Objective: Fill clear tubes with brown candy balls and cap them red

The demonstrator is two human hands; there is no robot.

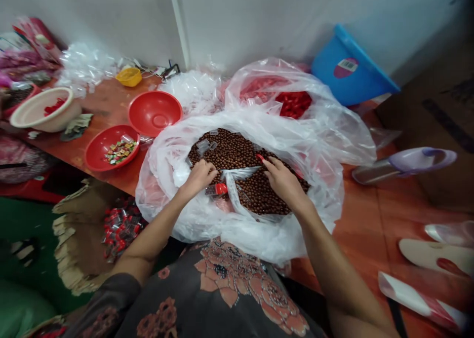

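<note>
A: so what've we got in hand here?
B: we're pinching a small red piece (259,157) in our right hand (284,180), right over the brown beads (259,195) in the plastic bag (160,192). Our left hand (200,177) is curled beside a red-capped clear container (218,189), but we can't tell if it's gripping anything tbh.

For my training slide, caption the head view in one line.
Left hand and right hand over brown balls in white plastic, a red piece at the right fingers.
</note>
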